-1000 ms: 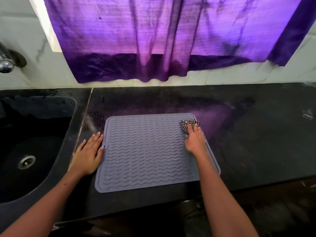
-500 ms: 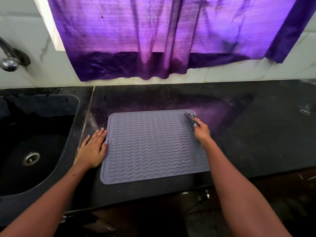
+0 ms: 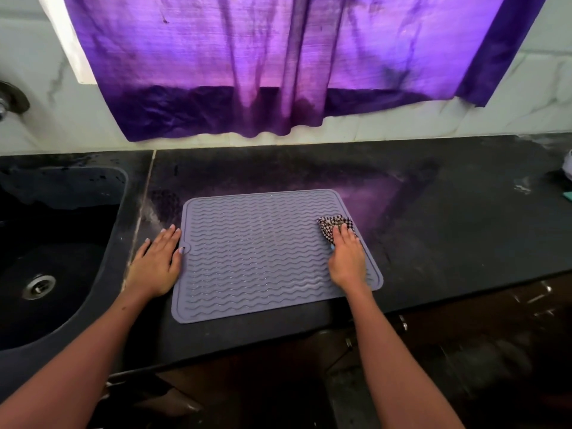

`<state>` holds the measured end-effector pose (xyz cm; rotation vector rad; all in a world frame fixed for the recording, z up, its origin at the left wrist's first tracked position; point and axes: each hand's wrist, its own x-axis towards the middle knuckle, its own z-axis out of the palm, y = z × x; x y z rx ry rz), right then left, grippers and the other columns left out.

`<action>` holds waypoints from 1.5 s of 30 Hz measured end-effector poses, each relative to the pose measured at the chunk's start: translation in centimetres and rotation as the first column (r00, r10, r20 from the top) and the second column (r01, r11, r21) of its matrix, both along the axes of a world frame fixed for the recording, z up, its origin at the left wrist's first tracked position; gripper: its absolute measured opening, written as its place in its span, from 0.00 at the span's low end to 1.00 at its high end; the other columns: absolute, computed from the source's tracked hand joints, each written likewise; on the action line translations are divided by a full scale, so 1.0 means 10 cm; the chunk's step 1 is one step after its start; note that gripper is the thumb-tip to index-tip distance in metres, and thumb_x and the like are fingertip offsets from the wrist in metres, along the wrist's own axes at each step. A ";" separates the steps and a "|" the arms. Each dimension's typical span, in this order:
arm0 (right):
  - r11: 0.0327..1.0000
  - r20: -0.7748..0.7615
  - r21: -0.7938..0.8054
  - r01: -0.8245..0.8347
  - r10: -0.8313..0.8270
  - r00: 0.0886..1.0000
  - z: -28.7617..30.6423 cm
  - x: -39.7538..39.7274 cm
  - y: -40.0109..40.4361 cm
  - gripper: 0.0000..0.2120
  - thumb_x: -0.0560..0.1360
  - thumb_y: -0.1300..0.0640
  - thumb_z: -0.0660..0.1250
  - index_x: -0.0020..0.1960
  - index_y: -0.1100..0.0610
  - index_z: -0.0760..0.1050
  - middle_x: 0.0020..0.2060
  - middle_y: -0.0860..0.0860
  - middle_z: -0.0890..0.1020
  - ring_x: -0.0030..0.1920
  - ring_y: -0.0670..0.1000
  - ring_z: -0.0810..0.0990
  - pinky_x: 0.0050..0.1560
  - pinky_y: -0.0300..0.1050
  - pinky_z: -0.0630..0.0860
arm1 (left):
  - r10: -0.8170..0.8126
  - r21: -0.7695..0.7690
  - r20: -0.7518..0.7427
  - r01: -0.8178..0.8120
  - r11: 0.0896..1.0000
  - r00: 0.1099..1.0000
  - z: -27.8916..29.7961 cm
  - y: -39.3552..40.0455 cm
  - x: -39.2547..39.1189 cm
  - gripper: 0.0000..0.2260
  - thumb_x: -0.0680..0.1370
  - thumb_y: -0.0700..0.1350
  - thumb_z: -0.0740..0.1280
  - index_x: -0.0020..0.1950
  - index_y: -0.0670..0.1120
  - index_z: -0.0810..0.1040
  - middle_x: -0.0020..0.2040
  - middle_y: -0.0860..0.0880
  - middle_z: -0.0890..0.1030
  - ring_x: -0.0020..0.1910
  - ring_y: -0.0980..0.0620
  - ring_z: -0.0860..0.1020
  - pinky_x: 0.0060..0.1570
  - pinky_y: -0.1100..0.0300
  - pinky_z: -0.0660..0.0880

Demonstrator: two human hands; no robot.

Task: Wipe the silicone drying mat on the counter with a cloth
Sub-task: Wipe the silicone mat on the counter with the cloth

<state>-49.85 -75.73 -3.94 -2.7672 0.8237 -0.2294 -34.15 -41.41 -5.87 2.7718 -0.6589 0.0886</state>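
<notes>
A grey silicone drying mat [image 3: 260,255] with wavy ridges lies flat on the black counter [image 3: 448,218]. My right hand [image 3: 346,261] presses a small black-and-white checked cloth [image 3: 335,226] onto the mat near its right edge, fingers over the cloth. My left hand [image 3: 158,261] lies flat on the counter against the mat's left edge, fingers spread, thumb touching the mat's rim.
A black sink [image 3: 52,258] with a metal drain [image 3: 38,286] sits to the left. A tap base [image 3: 9,100] is on the tiled wall. A purple curtain [image 3: 278,72] hangs above the counter. Cabinet handles [image 3: 535,297] show below the counter's front edge.
My right hand with the cloth went to the mat's far right corner, then came back toward me along the right edge. The left hand has stayed at the left edge.
</notes>
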 end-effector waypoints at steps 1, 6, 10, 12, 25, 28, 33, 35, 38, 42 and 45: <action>1.000 -0.004 0.002 -0.005 0.005 1.000 0.00 0.00 -0.01 0.31 0.77 0.64 0.55 0.77 0.57 0.49 0.77 0.54 0.50 0.77 0.52 0.48 0.76 0.45 0.44 | -0.001 -0.002 -0.001 0.001 1.000 1.000 -0.01 0.00 0.01 0.36 0.72 0.61 0.37 0.75 0.45 0.58 0.76 0.49 0.58 0.75 0.53 0.55 0.73 0.53 0.48; 0.998 -0.025 0.047 -0.041 0.042 0.999 0.00 0.03 -0.07 0.30 0.77 0.65 0.55 0.77 0.57 0.48 0.77 0.54 0.49 0.77 0.52 0.48 0.76 0.45 0.46 | 0.010 0.002 0.006 -0.010 1.000 1.000 -0.03 0.00 0.01 0.36 0.72 0.61 0.37 0.75 0.46 0.58 0.76 0.50 0.58 0.75 0.53 0.55 0.73 0.52 0.48; 0.954 0.075 0.289 -0.077 0.058 0.995 0.14 0.05 -0.16 0.25 0.79 0.66 0.55 0.75 0.59 0.58 0.75 0.55 0.57 0.75 0.53 0.56 0.74 0.43 0.53 | 0.003 0.010 -0.009 -0.003 1.000 1.000 -0.03 0.00 0.03 0.35 0.72 0.60 0.38 0.75 0.46 0.58 0.76 0.50 0.57 0.75 0.54 0.54 0.73 0.52 0.47; 0.887 0.141 0.461 -0.030 -0.040 0.989 0.26 0.01 -0.26 0.22 0.79 0.66 0.56 0.72 0.57 0.66 0.71 0.55 0.67 0.70 0.54 0.66 0.70 0.42 0.61 | -0.002 0.015 -0.014 0.003 1.000 1.000 -0.02 0.00 0.03 0.34 0.73 0.59 0.39 0.75 0.46 0.57 0.76 0.50 0.57 0.75 0.54 0.54 0.73 0.52 0.47; 0.995 -0.089 0.084 0.055 -0.047 0.995 0.06 -0.42 0.14 0.29 0.81 0.46 0.49 0.77 0.55 0.45 0.77 0.53 0.46 0.77 0.54 0.45 0.76 0.51 0.47 | -0.006 0.054 -0.032 0.008 0.999 0.999 -0.03 0.00 0.02 0.31 0.75 0.56 0.41 0.76 0.45 0.54 0.77 0.49 0.54 0.76 0.52 0.52 0.73 0.51 0.45; 0.997 -0.091 0.050 0.061 -0.056 0.994 0.05 -0.44 0.17 0.28 0.81 0.47 0.49 0.77 0.54 0.45 0.77 0.53 0.46 0.77 0.53 0.45 0.75 0.50 0.46 | 0.003 0.072 -0.048 0.001 0.997 0.999 -0.03 -0.01 0.01 0.31 0.75 0.56 0.41 0.76 0.44 0.53 0.77 0.48 0.53 0.76 0.51 0.51 0.73 0.50 0.45; 0.989 -0.043 0.149 0.014 -0.008 0.999 0.08 -0.42 0.08 0.26 0.81 0.57 0.53 0.77 0.55 0.50 0.77 0.53 0.50 0.77 0.53 0.48 0.75 0.48 0.48 | 0.049 0.118 -0.113 -0.035 0.992 0.992 -0.01 -0.05 -0.05 0.24 0.82 0.52 0.46 0.77 0.45 0.49 0.78 0.48 0.48 0.76 0.51 0.46 0.74 0.50 0.42; 0.957 0.062 0.288 0.033 -0.053 0.997 0.15 -0.44 0.04 0.24 0.80 0.62 0.54 0.75 0.56 0.57 0.76 0.54 0.57 0.76 0.53 0.54 0.73 0.45 0.53 | 0.055 0.122 -0.108 -0.041 0.992 0.993 -0.01 -0.05 -0.09 0.24 0.82 0.52 0.46 0.77 0.45 0.49 0.78 0.48 0.48 0.76 0.51 0.46 0.73 0.50 0.42; 0.789 0.178 0.597 0.144 -0.305 0.936 0.28 -0.44 -0.06 0.20 0.79 0.60 0.57 0.71 0.55 0.67 0.69 0.55 0.70 0.69 0.56 0.69 0.68 0.45 0.64 | 0.054 0.115 -0.097 -0.043 0.992 0.994 0.00 -0.04 -0.12 0.25 0.82 0.53 0.46 0.77 0.46 0.49 0.78 0.48 0.48 0.76 0.51 0.46 0.74 0.50 0.42; 0.696 0.258 0.694 0.185 -0.479 0.839 0.40 -0.44 -0.02 0.20 0.80 0.60 0.55 0.72 0.55 0.66 0.69 0.53 0.70 0.69 0.55 0.68 0.72 0.49 0.63 | 0.053 0.095 -0.083 -0.045 0.994 0.995 0.00 -0.04 -0.13 0.24 0.82 0.53 0.46 0.77 0.46 0.50 0.78 0.49 0.49 0.76 0.52 0.47 0.73 0.51 0.43; 0.877 0.249 0.415 0.241 -0.364 0.897 0.32 -0.52 0.08 0.22 0.81 0.62 0.54 0.75 0.59 0.59 0.74 0.55 0.61 0.75 0.55 0.58 0.74 0.50 0.55 | 0.055 0.082 -0.070 -0.049 0.995 0.996 0.00 -0.02 -0.13 0.24 0.82 0.53 0.47 0.76 0.46 0.52 0.78 0.48 0.51 0.76 0.51 0.48 0.73 0.50 0.44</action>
